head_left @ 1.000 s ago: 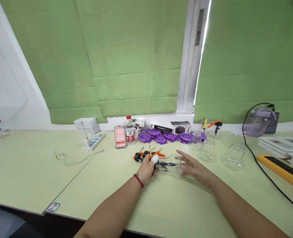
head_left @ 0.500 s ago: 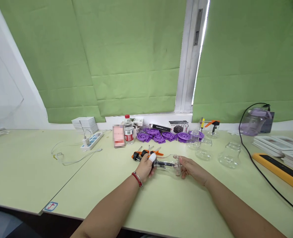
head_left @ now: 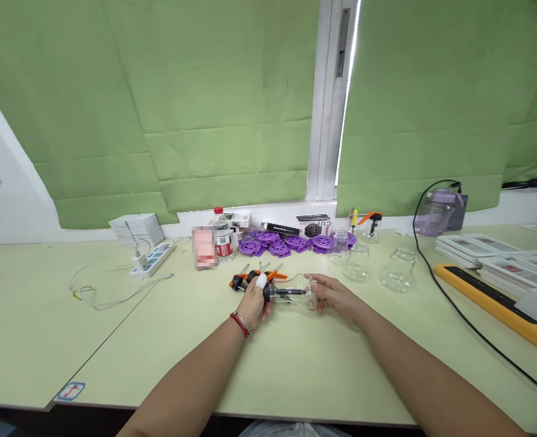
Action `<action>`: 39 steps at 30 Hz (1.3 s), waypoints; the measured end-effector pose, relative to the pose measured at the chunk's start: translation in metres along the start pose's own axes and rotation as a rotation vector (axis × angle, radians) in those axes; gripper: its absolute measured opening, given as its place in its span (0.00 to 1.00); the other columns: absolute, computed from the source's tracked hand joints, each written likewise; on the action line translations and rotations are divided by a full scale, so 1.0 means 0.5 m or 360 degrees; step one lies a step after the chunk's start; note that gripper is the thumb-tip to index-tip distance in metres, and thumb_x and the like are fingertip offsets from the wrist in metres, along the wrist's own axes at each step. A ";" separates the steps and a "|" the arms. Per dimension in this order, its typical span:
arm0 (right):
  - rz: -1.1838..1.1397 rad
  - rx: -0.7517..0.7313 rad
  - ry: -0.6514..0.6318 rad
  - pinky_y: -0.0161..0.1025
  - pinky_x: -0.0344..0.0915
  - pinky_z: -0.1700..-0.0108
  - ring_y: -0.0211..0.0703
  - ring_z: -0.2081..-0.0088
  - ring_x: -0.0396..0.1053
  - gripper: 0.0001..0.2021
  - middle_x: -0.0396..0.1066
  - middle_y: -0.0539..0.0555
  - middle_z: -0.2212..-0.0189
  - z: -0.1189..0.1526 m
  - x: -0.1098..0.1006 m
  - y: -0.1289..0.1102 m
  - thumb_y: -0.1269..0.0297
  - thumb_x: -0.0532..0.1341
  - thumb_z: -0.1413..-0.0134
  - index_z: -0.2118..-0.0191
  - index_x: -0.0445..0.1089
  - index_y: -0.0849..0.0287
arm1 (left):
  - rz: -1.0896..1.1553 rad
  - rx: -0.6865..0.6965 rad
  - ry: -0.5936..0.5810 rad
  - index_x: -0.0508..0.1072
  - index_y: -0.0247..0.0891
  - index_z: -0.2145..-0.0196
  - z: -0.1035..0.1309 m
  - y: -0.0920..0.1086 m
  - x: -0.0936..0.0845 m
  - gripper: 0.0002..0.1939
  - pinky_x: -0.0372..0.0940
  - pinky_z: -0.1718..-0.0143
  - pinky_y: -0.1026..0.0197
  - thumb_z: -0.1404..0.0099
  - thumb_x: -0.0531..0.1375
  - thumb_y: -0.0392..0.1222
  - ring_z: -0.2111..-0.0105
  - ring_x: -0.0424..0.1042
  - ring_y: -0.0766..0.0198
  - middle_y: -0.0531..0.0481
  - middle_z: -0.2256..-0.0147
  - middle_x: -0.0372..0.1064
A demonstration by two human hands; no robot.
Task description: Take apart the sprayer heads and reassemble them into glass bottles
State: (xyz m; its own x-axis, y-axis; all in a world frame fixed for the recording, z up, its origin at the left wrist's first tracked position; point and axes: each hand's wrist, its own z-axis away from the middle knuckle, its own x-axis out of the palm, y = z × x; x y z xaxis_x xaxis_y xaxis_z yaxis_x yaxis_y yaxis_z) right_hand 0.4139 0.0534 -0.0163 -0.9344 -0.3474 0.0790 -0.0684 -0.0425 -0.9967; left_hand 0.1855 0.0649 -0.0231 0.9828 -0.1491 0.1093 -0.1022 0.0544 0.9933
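A clear bottle [head_left: 295, 296] lies sideways between my hands, with a black pump tube inside it. My left hand [head_left: 253, 303] is closed around the black pump head [head_left: 267, 292] at the bottle's neck; a white covering wraps the thumb. My right hand [head_left: 332, 295] grips the bottle's wide base at its right end. Just behind my left hand lie several orange and black pump tops [head_left: 238, 282] with metal spouts, partly hidden by the hand.
Clear bottles [head_left: 398, 272] stand to the right, near a yellow and black bar [head_left: 486, 303] and a black cable [head_left: 468, 321]. Purple discs [head_left: 280, 247], a red-capped bottle [head_left: 224, 237] and boxes line the back. A power strip [head_left: 154, 261] with white cables is at the left.
The camera view has turned right, so the table items appear farther left. Both hands keep their hold on the bottle and pump, with little other visible change.
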 end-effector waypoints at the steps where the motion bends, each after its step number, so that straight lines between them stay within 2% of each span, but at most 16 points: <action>1: 0.0005 0.0020 -0.0005 0.34 0.64 0.77 0.42 0.72 0.72 0.26 0.70 0.55 0.70 -0.001 0.000 0.002 0.49 0.60 0.50 0.49 0.62 0.59 | -0.0006 -0.0001 -0.0004 0.63 0.37 0.64 0.001 0.000 0.001 0.25 0.45 0.94 0.70 0.40 0.47 0.64 0.90 0.56 0.72 0.56 0.82 0.63; 5: 0.0026 0.0129 0.0045 0.31 0.61 0.81 0.40 0.78 0.70 0.25 0.70 0.54 0.76 -0.009 0.002 0.014 0.41 0.54 0.48 0.58 0.64 0.62 | -0.0033 -0.0004 -0.0017 0.63 0.37 0.63 0.006 0.008 0.006 0.24 0.45 0.94 0.70 0.40 0.48 0.63 0.90 0.56 0.72 0.56 0.82 0.63; 8: 0.0052 0.0198 0.0051 0.32 0.62 0.81 0.39 0.78 0.70 0.29 0.70 0.56 0.74 -0.010 0.002 0.015 0.38 0.50 0.48 0.58 0.64 0.62 | -0.0054 0.0010 -0.0021 0.64 0.37 0.62 0.008 0.014 0.006 0.24 0.44 0.94 0.70 0.39 0.48 0.62 0.91 0.56 0.72 0.56 0.82 0.62; 11: 0.0048 0.0127 0.0012 0.33 0.66 0.76 0.40 0.71 0.71 0.30 0.70 0.60 0.60 -0.003 0.001 0.003 0.41 0.53 0.48 0.46 0.59 0.58 | -0.0030 0.0029 0.0002 0.65 0.36 0.62 0.005 0.018 0.001 0.25 0.44 0.93 0.70 0.39 0.48 0.62 0.90 0.56 0.73 0.55 0.82 0.63; 14: 0.0044 -0.0039 -0.0089 0.37 0.69 0.66 0.42 0.59 0.69 0.38 0.57 0.60 0.44 0.008 0.000 -0.011 0.51 0.63 0.52 0.38 0.46 0.47 | -0.0009 -0.0003 0.0079 0.65 0.37 0.64 0.001 0.017 -0.003 0.25 0.44 0.93 0.69 0.40 0.48 0.63 0.90 0.55 0.72 0.55 0.83 0.62; 16: 0.0089 -0.0108 -0.0120 0.39 0.69 0.62 0.43 0.57 0.68 0.41 0.52 0.60 0.42 0.012 0.001 -0.017 0.56 0.67 0.56 0.38 0.46 0.45 | -0.0010 -0.0031 0.0103 0.65 0.37 0.66 0.000 0.017 -0.004 0.25 0.45 0.93 0.69 0.40 0.48 0.64 0.91 0.55 0.72 0.55 0.84 0.62; 19: 0.0118 -0.0110 -0.0071 0.40 0.69 0.64 0.43 0.61 0.70 0.37 0.58 0.60 0.47 0.011 0.005 -0.017 0.56 0.67 0.56 0.40 0.52 0.50 | -0.0001 -0.0020 0.0073 0.65 0.36 0.66 0.000 0.015 -0.003 0.26 0.46 0.94 0.69 0.40 0.47 0.64 0.91 0.55 0.72 0.54 0.83 0.63; 23: 0.0029 -0.0003 -0.0046 0.38 0.68 0.71 0.42 0.70 0.72 0.32 0.67 0.56 0.62 0.003 0.008 -0.006 0.50 0.63 0.52 0.44 0.56 0.56 | -0.0006 -0.0006 0.0059 0.66 0.35 0.63 0.001 0.011 0.001 0.28 0.45 0.94 0.70 0.40 0.47 0.64 0.91 0.55 0.72 0.54 0.82 0.63; 26: 0.0031 0.0080 -0.0020 0.35 0.65 0.76 0.39 0.76 0.70 0.26 0.69 0.53 0.72 -0.005 0.009 0.004 0.44 0.57 0.49 0.52 0.61 0.60 | -0.0011 0.0006 0.0028 0.67 0.34 0.60 0.002 0.011 0.005 0.28 0.45 0.94 0.70 0.40 0.48 0.64 0.91 0.55 0.73 0.55 0.82 0.63; 29: 0.0109 0.0124 0.0004 0.32 0.62 0.81 0.37 0.80 0.67 0.27 0.69 0.53 0.76 -0.009 0.008 0.009 0.40 0.51 0.48 0.57 0.64 0.62 | -0.0030 -0.0012 0.0010 0.67 0.34 0.60 0.003 0.014 0.005 0.28 0.44 0.93 0.71 0.40 0.48 0.63 0.91 0.55 0.73 0.55 0.83 0.62; 31: 0.0162 0.0131 0.0006 0.32 0.61 0.82 0.37 0.79 0.67 0.29 0.70 0.55 0.72 -0.007 0.005 0.006 0.39 0.50 0.47 0.54 0.64 0.62 | -0.0034 -0.0009 0.0012 0.68 0.34 0.61 0.001 0.016 0.003 0.28 0.44 0.93 0.70 0.40 0.48 0.63 0.91 0.55 0.73 0.55 0.83 0.62; 33: 0.0166 0.0081 -0.0013 0.32 0.65 0.78 0.38 0.72 0.70 0.29 0.69 0.59 0.60 0.000 0.001 -0.001 0.42 0.55 0.48 0.47 0.60 0.57 | -0.0021 0.0006 0.0024 0.67 0.35 0.64 0.000 0.017 -0.001 0.27 0.44 0.93 0.70 0.40 0.48 0.64 0.91 0.55 0.73 0.54 0.82 0.63; 36: 0.0106 -0.0088 -0.0122 0.37 0.69 0.65 0.43 0.57 0.68 0.37 0.54 0.59 0.42 0.009 -0.002 -0.012 0.54 0.65 0.54 0.39 0.50 0.45 | 0.0012 0.0005 0.0063 0.66 0.36 0.65 -0.001 0.017 -0.004 0.26 0.43 0.93 0.70 0.40 0.48 0.63 0.91 0.55 0.73 0.55 0.83 0.63; 37: 0.0091 -0.0130 -0.0147 0.39 0.69 0.62 0.44 0.56 0.68 0.39 0.51 0.59 0.40 0.011 -0.003 -0.014 0.56 0.66 0.55 0.38 0.48 0.44 | 0.0021 0.0001 0.0069 0.66 0.36 0.65 -0.001 0.017 -0.004 0.26 0.43 0.93 0.70 0.40 0.48 0.63 0.91 0.55 0.73 0.55 0.83 0.63; 39: 0.0065 -0.0144 -0.0145 0.41 0.68 0.61 0.44 0.58 0.69 0.38 0.53 0.60 0.41 0.011 -0.001 -0.014 0.57 0.66 0.55 0.38 0.49 0.46 | 0.0034 -0.0001 0.0058 0.66 0.35 0.65 0.000 0.017 -0.003 0.26 0.43 0.93 0.70 0.39 0.47 0.64 0.91 0.55 0.73 0.55 0.83 0.63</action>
State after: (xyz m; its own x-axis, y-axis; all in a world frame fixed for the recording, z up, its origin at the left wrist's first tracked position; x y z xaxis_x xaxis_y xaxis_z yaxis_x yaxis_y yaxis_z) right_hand 0.4170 0.0487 -0.0091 -0.9016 -0.4311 0.0354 -0.0660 0.0564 -0.9962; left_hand 0.1833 0.0655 -0.0149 0.9853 -0.1120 0.1290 -0.1231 0.0580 0.9907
